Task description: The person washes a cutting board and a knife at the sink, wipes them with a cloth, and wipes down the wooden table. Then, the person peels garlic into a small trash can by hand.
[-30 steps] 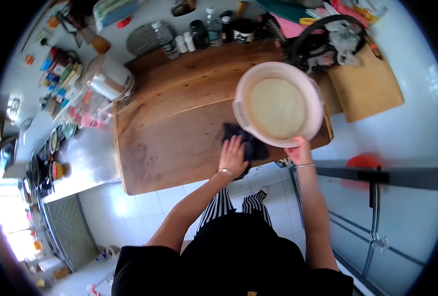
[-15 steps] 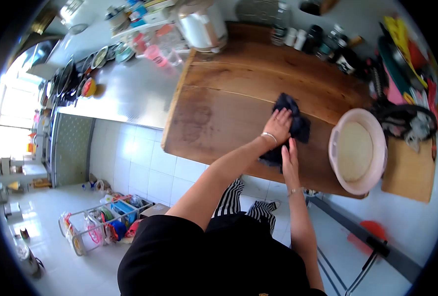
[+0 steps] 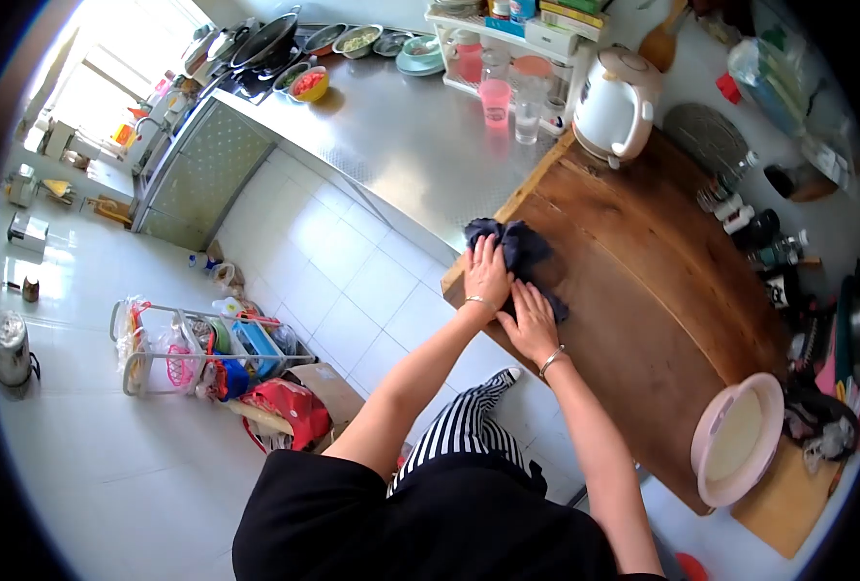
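A dark cloth (image 3: 527,249) lies bunched on the left front corner of the brown wooden table (image 3: 624,329). My left hand (image 3: 488,275) presses flat on the cloth, its fingers stretched forward over it. Just to its right, my right hand (image 3: 532,320) rests with spread fingers on the lower part of the cloth, close to the table's front edge. Both palms face down, and the two hands nearly touch. Part of the cloth is hidden under them.
A white kettle (image 3: 616,107) stands at the table's back left corner. Toward the right end sits a pink basin (image 3: 737,441). Bottles (image 3: 783,249) line the back wall. The metal counter (image 3: 391,136) adjoins on the left, holding cups (image 3: 495,102) and bowls.
The view has turned toward the left. Both hands and the cloth have moved from the middle of the table to its left corner, and my right hand now lies on the cloth.
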{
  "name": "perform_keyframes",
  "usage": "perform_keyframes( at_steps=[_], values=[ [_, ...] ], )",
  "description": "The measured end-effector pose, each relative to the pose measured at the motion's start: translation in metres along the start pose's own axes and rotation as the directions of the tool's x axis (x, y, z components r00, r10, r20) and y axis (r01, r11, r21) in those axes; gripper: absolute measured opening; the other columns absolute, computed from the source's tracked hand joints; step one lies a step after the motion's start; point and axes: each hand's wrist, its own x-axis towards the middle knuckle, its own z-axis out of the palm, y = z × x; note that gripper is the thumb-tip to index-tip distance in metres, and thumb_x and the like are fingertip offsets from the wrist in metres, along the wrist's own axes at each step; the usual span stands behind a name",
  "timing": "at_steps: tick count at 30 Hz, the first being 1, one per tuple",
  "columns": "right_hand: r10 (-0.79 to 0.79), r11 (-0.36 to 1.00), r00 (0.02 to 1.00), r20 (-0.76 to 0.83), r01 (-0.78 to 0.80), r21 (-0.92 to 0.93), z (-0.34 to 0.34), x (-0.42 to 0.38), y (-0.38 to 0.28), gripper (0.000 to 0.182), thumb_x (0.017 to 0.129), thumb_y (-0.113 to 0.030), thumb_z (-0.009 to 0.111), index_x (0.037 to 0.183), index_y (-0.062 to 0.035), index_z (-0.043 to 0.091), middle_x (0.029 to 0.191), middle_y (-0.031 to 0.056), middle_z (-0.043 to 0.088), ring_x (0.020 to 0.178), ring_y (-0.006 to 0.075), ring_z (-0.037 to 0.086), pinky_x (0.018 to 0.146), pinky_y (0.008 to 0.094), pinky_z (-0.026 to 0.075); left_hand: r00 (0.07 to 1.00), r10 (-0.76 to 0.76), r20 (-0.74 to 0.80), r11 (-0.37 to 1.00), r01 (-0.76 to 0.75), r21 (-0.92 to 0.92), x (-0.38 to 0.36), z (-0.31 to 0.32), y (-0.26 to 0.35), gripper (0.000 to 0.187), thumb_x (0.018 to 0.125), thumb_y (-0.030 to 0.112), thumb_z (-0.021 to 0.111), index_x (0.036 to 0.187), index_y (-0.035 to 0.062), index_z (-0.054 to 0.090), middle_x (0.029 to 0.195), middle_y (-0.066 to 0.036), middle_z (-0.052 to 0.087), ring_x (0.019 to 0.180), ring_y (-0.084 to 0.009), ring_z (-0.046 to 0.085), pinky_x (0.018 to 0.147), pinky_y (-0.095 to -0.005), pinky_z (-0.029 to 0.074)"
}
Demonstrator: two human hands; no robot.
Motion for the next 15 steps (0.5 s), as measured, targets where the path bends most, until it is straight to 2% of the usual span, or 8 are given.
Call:
perform_keyframes(
  at_steps=[2, 4, 6, 8, 11, 12, 14, 15],
  values=[
    [-0.072, 0.997, 0.997, -0.026, 0.073, 0.016, -0.006, -0.032, -0.013, 0.06, 0.082, -0.03, 0.059, 0.132, -0.0032, 0.039, 0.135, 0.0131, 0.043, 0.126, 0.0288, 0.037, 0.103, 0.0401, 0.028, 0.999, 0.045, -0.024, 0.999, -0.044, 0.03, -0.036, -0.007, -0.002, 0.059, 0.071, 0.022, 0.064, 0.123, 0.0005, 0.047, 0.139, -0.015, 0.035, 0.134, -0.0296, 0.025, 0.11, -0.0447, 0.017],
    [-0.024, 0.999, 0.999, -0.024, 0.025, 0.027, -0.014, -0.067, -0.029, 0.055, 0.079, -0.023, 0.062, 0.128, -0.007, 0.044, 0.133, 0.0092, 0.046, 0.123, 0.027, 0.039, 0.101, 0.0394, 0.031, 0.996, 0.081, -0.023, 0.997, -0.081, -0.012, -0.073, -0.011, 0.003, 0.057, 0.071, 0.019, 0.064, 0.122, -0.0011, 0.047, 0.139, -0.017, 0.034, 0.133, -0.0322, 0.026, 0.11, -0.0442, 0.017],
    [0.016, 1.0, 0.981, -0.192, -0.019, -0.015, -0.001, -0.105, -0.033, 0.047, 0.072, -0.007, 0.061, 0.117, -0.0105, 0.053, 0.123, 0.0041, 0.053, 0.115, 0.025, 0.046, 0.095, 0.0382, 0.037, 0.989, 0.15, -0.019, 0.988, -0.15, -0.021, -0.108, -0.01, 0.014, 0.057, 0.071, 0.017, 0.063, 0.122, -0.0026, 0.047, 0.14, -0.02, 0.033, 0.132, -0.0341, 0.027, 0.11, -0.0441, 0.018],
    [0.061, 0.995, 0.954, -0.292, -0.081, -0.058, 0.005, -0.138, -0.036, 0.042, 0.069, -0.002, 0.059, 0.109, -0.0096, 0.057, 0.116, 0.004, 0.056, 0.109, 0.0236, 0.05, 0.091, 0.0366, 0.039, 0.971, 0.234, 0.057, 0.972, -0.234, 0.001, -0.135, -0.009, 0.029, 0.063, 0.069, 0.018, 0.066, 0.124, -0.004, 0.044, 0.14, -0.022, 0.032, 0.133, -0.0343, 0.026, 0.11, -0.0451, 0.019],
    [0.242, 0.968, 0.923, -0.297, -0.249, 0.016, 0.011, -0.186, -0.037, 0.034, 0.069, -0.002, 0.058, 0.103, -0.0092, 0.061, 0.108, 0.0047, 0.06, 0.102, 0.023, 0.054, 0.086, 0.0358, 0.042, 0.897, 0.427, 0.113, 0.904, -0.427, -0.027, -0.173, -0.007, 0.052, 0.05, 0.078, 0.017, 0.055, 0.123, -0.0038, 0.046, 0.142, -0.021, 0.03, 0.134, -0.0335, 0.025, 0.111, -0.0427, 0.018],
    [0.319, 0.947, 0.875, -0.365, -0.277, 0.164, 0.023, -0.206, -0.033, 0.033, 0.071, -0.001, 0.057, 0.103, -0.0068, 0.06, 0.1, 0.0091, 0.063, 0.091, 0.0264, 0.058, 0.08, 0.0367, 0.046, 0.857, 0.501, 0.122, 0.864, -0.504, -0.012, -0.188, -0.007, 0.058, 0.047, 0.08, 0.015, 0.05, 0.123, -0.0034, 0.047, 0.141, -0.02, 0.032, 0.133, -0.0324, 0.027, 0.11, -0.0425, 0.02],
    [0.675, 0.63, 0.717, -0.173, -0.438, 0.641, 0.042, -0.246, -0.034, 0.029, 0.074, -0.002, 0.057, 0.104, -0.0035, 0.059, 0.09, 0.0146, 0.065, 0.077, 0.0302, 0.061, 0.072, 0.0384, 0.048, 0.747, 0.635, 0.198, 0.772, -0.604, -0.196, -0.216, -0.006, 0.068, 0.045, 0.079, 0.014, 0.05, 0.121, -0.0031, 0.048, 0.141, -0.018, 0.033, 0.133, -0.0322, 0.027, 0.11, -0.0439, 0.021],
    [0.753, 0.494, 0.654, -0.073, -0.489, 0.719, 0.048, -0.265, -0.036, 0.028, 0.076, -0.005, 0.057, 0.104, -0.0015, 0.058, 0.083, 0.0186, 0.064, 0.068, 0.029, 0.062, 0.066, 0.0371, 0.048, 0.663, 0.739, 0.119, 0.66, -0.675, -0.33, -0.229, 0.0, 0.07, 0.048, 0.072, 0.004, 0.053, 0.119, -0.0016, 0.047, 0.134, -0.02, 0.04, 0.125, -0.0352, 0.038, 0.106, -0.0414, 0.03]
  ],
)
